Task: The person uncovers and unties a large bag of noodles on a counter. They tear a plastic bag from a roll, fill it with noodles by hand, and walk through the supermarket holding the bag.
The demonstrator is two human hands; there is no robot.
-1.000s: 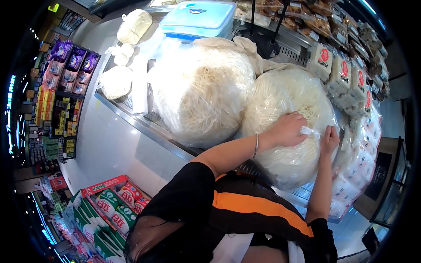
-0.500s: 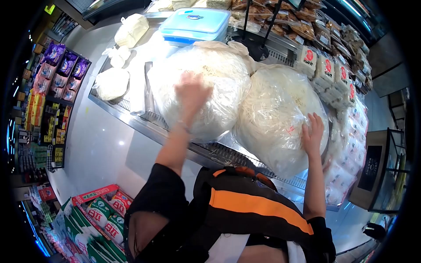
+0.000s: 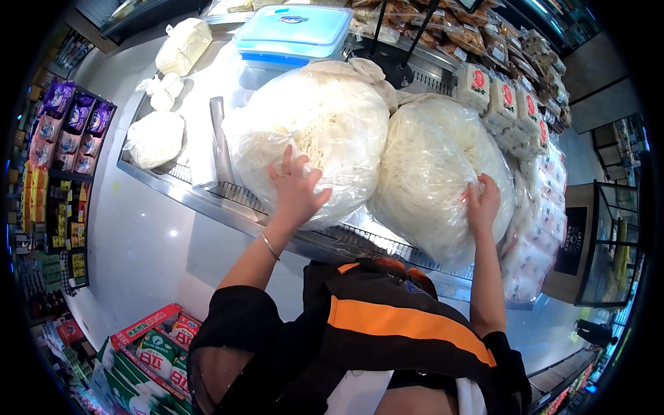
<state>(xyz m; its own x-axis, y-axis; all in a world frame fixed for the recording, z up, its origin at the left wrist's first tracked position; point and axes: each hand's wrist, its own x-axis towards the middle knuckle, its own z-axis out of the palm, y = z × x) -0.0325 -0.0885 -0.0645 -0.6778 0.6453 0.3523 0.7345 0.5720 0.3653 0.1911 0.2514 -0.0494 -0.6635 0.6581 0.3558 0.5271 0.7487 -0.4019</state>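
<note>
Two large clear plastic bags stuffed with pale, noodle-like strands stand side by side on the metal display counter. Against the near side of the left bag (image 3: 339,131), my left hand (image 3: 297,190) rests with its fingers spread, a ring and a bracelet showing. My right hand (image 3: 484,204) is on the right side of the right bag (image 3: 429,173), fingers curled and pinching its plastic close to a small red mark. The tips of those fingers are partly hard to make out.
A blue-lidded plastic box (image 3: 294,34) stands behind the left bag. Smaller white bags (image 3: 158,138) and a plastic roll (image 3: 202,149) lie to the left. White packs with red labels (image 3: 501,104) line the right. A black stand (image 3: 384,66) rises behind. The counter's metal edge (image 3: 228,207) runs in front.
My left hand has moved down and toward me over the left bag, fingers now clearly spread. My right hand's fingers have curled in on the right bag's plastic. The view has shifted slightly.
</note>
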